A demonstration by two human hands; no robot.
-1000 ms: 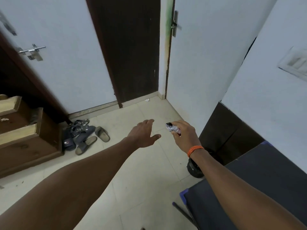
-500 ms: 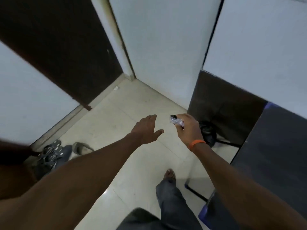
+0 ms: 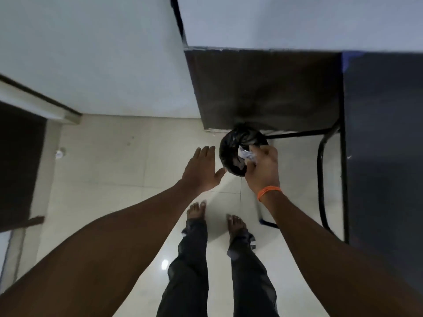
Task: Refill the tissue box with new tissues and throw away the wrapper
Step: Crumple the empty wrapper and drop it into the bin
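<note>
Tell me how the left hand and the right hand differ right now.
The left hand is open, fingers spread, holding nothing; the right hand is closed on a crumpled clear wrapper. The left hand hovers beside the black-lined bin, over bare floor; the right hand is over the bin's opening. The right wrist wears an orange band; the left wrist is bare. Both reach forward at about the same height.

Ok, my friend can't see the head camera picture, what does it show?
A person's right hand holds a crumpled clear plastic wrapper over a round bin lined with a black bag. The empty left hand hovers open beside it, above a pale tiled floor.
</note>
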